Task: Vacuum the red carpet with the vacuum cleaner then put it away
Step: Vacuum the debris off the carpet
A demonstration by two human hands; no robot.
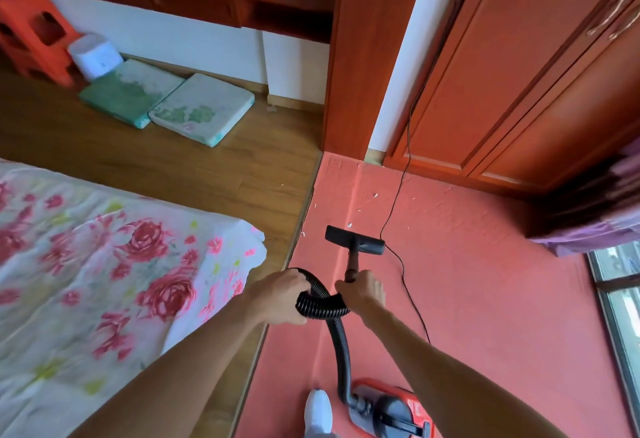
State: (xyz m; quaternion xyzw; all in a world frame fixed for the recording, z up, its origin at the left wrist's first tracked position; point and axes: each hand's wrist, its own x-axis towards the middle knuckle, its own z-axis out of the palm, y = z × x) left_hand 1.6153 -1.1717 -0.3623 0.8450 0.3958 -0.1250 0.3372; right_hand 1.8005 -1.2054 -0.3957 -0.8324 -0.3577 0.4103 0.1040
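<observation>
The red carpet (485,281) fills the right half of the floor. On it rests the vacuum's black floor nozzle (355,240), with small white scraps (349,224) scattered just beyond it. My right hand (362,290) grips the wand (351,266) right behind the nozzle. My left hand (277,293) holds a loop of the black ribbed hose (322,306). The hose runs down to the red and black vacuum body (391,410) at the bottom, beside my white shoe (318,410).
A thin black power cord (403,195) trails across the carpet up along the wall. A bed with a rose-print sheet (104,264) lies left, past a strip of wooden floor. Wooden wardrobe doors (519,73) stand ahead, two cushions (166,105) far left, a window frame (620,299) right.
</observation>
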